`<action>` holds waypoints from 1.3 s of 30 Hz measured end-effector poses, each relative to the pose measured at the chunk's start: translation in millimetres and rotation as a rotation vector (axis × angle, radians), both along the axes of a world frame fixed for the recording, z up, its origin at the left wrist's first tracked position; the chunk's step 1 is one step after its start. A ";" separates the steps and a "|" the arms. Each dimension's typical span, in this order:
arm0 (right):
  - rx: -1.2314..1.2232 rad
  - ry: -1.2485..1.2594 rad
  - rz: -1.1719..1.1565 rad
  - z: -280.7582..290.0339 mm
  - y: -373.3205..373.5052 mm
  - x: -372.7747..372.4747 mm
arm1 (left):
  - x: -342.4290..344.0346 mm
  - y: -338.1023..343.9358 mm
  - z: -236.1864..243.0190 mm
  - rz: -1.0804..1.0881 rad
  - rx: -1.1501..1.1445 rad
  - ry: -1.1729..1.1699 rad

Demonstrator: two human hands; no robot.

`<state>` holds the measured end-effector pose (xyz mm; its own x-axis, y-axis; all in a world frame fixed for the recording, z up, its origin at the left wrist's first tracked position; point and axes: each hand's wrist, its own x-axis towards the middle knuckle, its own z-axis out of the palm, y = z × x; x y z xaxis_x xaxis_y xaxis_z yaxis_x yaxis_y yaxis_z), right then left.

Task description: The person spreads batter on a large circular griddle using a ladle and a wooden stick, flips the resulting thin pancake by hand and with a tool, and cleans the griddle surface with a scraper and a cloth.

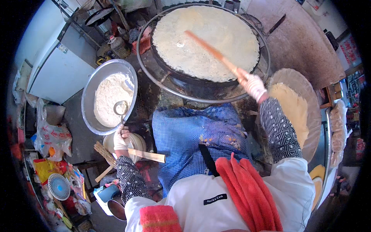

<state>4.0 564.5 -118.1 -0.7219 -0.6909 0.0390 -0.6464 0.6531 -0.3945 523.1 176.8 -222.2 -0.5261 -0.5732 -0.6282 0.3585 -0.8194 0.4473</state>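
Observation:
My left hand point(121, 138), in a pale glove, is closed round the handle of a ladle point(120, 108). The ladle's bowl sits over the near part of a large metal basin point(87, 110), which holds a pale, floury mixture point(108, 91). My right hand point(252, 84), also gloved, grips a long wooden spatula point(208, 48). Its blade reaches across a wide, thin pancake point(170, 36) spread over the round griddle; whether it touches the pancake I cannot tell. The spatula looks slightly blurred.
A metal ring point(148, 79) surrounds the griddle. To the right, a round tray point(313, 127) bears flat yellowish pancakes point(290, 101). Below my left hand stands a bucket point(138, 141) with a wooden stick point(147, 155) across it and a straw brush point(103, 150) alongside. A plastic jug point(119, 47) stands behind the basin.

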 end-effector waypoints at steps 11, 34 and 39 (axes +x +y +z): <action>-0.729 -0.915 -0.209 -29.9 -22.6 82.6 | -27.2 -22.5 32.5 -0.369 -1.505 -1.450; -0.766 -1.239 -0.347 -30.5 -35.9 129.1 | -311.2 159.9 50.5 -1.438 -2.135 -1.308; 0.003 0.104 0.073 -39.6 -48.8 82.4 | -326.4 214.2 45.0 -1.305 -2.156 -0.940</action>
<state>86.4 515.8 -157.7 -0.6619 -0.7416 0.1092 -0.7296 0.6039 -0.3210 196.7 391.0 -177.2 -0.9635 -0.2081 -0.1687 -0.2324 0.9625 0.1401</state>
